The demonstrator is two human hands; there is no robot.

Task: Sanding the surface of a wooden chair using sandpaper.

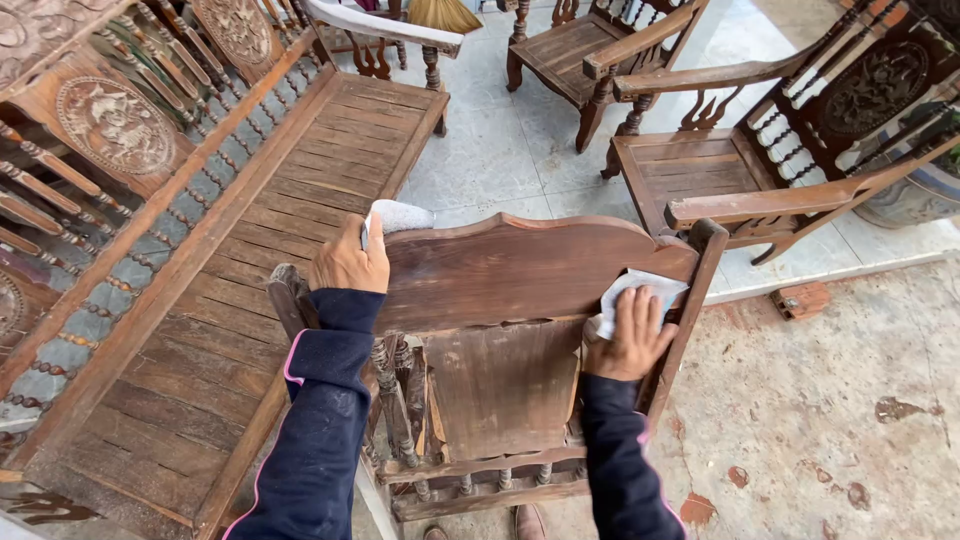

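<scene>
Head view: left hand point(347, 262) clamped on grey pad point(398, 215) at chair back point(520, 265) top-left; right hand point(630, 335) presses white cloth point(640, 295) flat against its right end, fingers spread. Wood dull and patchy all over, so looks like most rubbing remains; long bench point(250, 270) beside

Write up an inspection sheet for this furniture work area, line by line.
Surface: worn wooden chair back, dusty, facing the camera.
Job's things: white cloth pressed on the chair back's right side; second pale cloth at its top left edge.
Clutter: reddish brick piece on the stained concrete floor.
Hands: left hand grips the top left edge with the pale cloth; right hand flat on the white cloth.
Cables: nothing seen.
Surroundings: carved wooden bench left, two wooden armchairs on pale tiles behind.
</scene>
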